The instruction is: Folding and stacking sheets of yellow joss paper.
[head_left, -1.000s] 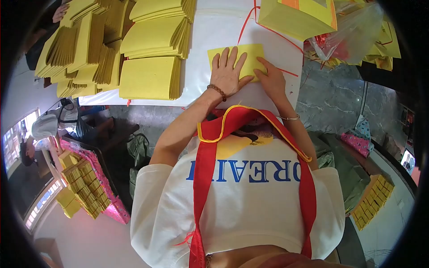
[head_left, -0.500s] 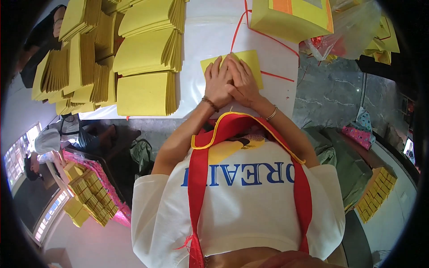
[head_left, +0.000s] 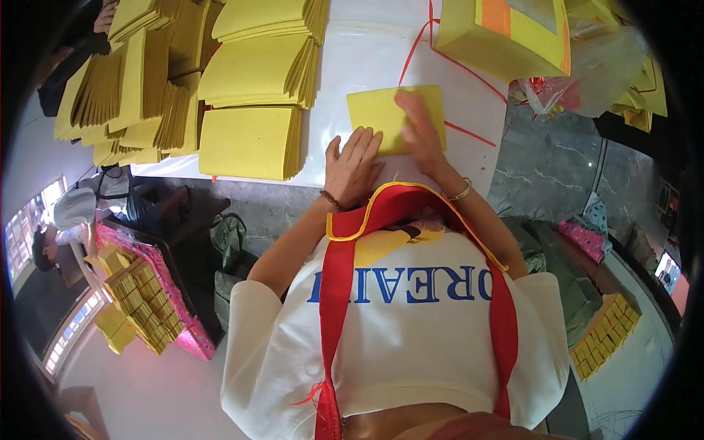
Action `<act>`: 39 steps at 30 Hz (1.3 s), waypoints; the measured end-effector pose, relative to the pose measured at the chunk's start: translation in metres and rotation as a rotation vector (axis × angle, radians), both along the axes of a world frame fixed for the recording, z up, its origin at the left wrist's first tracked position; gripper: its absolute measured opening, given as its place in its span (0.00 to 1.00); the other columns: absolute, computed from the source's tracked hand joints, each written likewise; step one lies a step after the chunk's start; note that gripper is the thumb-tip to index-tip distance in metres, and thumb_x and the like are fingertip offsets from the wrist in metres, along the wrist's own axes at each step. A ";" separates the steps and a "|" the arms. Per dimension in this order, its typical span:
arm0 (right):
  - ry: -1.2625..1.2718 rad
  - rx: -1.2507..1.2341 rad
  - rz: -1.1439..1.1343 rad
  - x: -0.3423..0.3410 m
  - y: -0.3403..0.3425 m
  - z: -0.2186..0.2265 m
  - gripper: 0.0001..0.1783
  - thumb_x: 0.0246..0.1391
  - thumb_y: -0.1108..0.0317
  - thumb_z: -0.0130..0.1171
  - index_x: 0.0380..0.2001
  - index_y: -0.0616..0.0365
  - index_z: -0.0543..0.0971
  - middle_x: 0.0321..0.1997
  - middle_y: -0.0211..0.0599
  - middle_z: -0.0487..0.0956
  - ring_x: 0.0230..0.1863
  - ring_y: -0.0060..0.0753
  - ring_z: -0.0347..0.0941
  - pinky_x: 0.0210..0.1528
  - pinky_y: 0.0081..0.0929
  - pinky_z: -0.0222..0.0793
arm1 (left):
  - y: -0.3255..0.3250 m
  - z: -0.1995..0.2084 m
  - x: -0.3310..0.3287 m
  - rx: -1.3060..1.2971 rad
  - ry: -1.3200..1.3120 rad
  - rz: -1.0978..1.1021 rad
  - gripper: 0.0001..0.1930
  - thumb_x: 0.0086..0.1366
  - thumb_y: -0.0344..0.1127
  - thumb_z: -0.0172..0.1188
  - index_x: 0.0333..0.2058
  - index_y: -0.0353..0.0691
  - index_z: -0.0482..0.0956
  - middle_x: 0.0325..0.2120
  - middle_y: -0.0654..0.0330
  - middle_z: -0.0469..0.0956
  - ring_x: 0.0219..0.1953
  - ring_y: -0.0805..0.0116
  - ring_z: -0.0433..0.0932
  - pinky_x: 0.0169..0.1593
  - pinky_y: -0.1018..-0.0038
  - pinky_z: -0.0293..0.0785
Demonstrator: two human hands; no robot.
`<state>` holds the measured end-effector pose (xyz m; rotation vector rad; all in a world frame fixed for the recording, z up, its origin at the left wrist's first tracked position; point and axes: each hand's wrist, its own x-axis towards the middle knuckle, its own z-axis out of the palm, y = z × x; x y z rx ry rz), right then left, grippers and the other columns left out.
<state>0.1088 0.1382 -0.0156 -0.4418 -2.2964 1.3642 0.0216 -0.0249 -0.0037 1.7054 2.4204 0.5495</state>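
A folded yellow paper sheet (head_left: 374, 110) lies on the white-covered table (head_left: 352, 59) in front of me. My left hand (head_left: 352, 167) rests palm down at its lower left corner, fingers stretched out and fingertips near or on the edge. Over the sheet's right half is my right hand (head_left: 423, 139), turned on its side with fingers extended and somewhat blurred. Whether it touches the paper I cannot tell. Neither hand grips anything. Thin red ribbon (head_left: 469, 133) runs out on the table past the sheet's right side.
Stacks of folded yellow paper (head_left: 253, 139) fill the table's left. A yellow box-shaped bundle (head_left: 491, 44) and a clear plastic bag (head_left: 601, 70) sit at the far right. Another person (head_left: 77, 209) is at the left, near a pink-lined box (head_left: 158, 293) of yellow bundles.
My hands, pressed together on the sheet before, have come apart. The left slid down and left to the near edge; the right lifted and turned on its side. The view shifted slightly.
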 end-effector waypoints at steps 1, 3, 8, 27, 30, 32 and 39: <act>0.204 -0.400 -0.050 0.004 0.004 -0.001 0.33 0.61 0.54 0.40 0.62 0.61 0.48 0.62 0.48 0.60 0.62 0.40 0.58 0.64 0.37 0.47 | -0.001 -0.001 0.001 0.006 0.095 -0.030 0.31 0.51 0.40 0.61 0.54 0.42 0.63 0.49 0.57 0.67 0.56 0.64 0.63 0.54 0.56 0.56; 0.285 -0.742 -0.129 0.006 0.019 -0.004 0.33 0.62 0.49 0.34 0.63 0.56 0.45 0.63 0.50 0.57 0.63 0.41 0.57 0.63 0.40 0.51 | 0.002 -0.004 0.001 0.013 0.125 -0.023 0.31 0.50 0.41 0.61 0.53 0.42 0.64 0.49 0.57 0.67 0.55 0.64 0.64 0.54 0.55 0.56; 0.621 -1.483 -0.238 0.010 0.043 -0.011 0.29 0.61 0.44 0.34 0.60 0.45 0.55 0.58 0.52 0.63 0.60 0.48 0.59 0.61 0.48 0.56 | 0.019 0.008 -0.004 0.073 0.210 -0.089 0.28 0.48 0.41 0.61 0.49 0.40 0.67 0.44 0.54 0.69 0.49 0.61 0.67 0.48 0.58 0.61; 0.137 -1.588 -0.043 0.088 0.019 0.044 0.25 0.61 0.54 0.42 0.55 0.58 0.63 0.56 0.42 0.67 0.56 0.39 0.64 0.57 0.38 0.63 | 0.016 0.057 0.003 0.240 0.416 -0.194 0.19 0.50 0.37 0.52 0.43 0.45 0.73 0.29 0.64 0.70 0.34 0.68 0.71 0.43 0.63 0.62; 0.056 -1.346 -0.115 0.074 -0.002 0.060 0.24 0.57 0.69 0.44 0.57 0.60 0.60 0.56 0.41 0.67 0.56 0.36 0.64 0.57 0.34 0.62 | -0.008 0.076 0.008 0.258 0.345 -0.141 0.23 0.46 0.35 0.55 0.46 0.45 0.73 0.39 0.60 0.70 0.41 0.65 0.71 0.50 0.59 0.61; 0.072 -1.287 -0.093 0.063 -0.011 0.073 0.24 0.55 0.71 0.45 0.57 0.60 0.60 0.55 0.41 0.67 0.56 0.36 0.64 0.57 0.33 0.62 | -0.019 0.098 0.003 0.368 0.280 -0.046 0.25 0.46 0.34 0.57 0.48 0.44 0.71 0.42 0.56 0.69 0.43 0.62 0.71 0.51 0.56 0.60; 0.209 -1.091 -0.056 -0.014 -0.064 0.103 0.27 0.53 0.77 0.47 0.56 0.57 0.56 0.51 0.38 0.67 0.53 0.34 0.64 0.55 0.32 0.63 | -0.080 0.129 -0.025 0.960 -1.216 0.537 0.35 0.56 0.32 0.59 0.60 0.41 0.51 0.48 0.48 0.67 0.40 0.66 0.73 0.45 0.70 0.71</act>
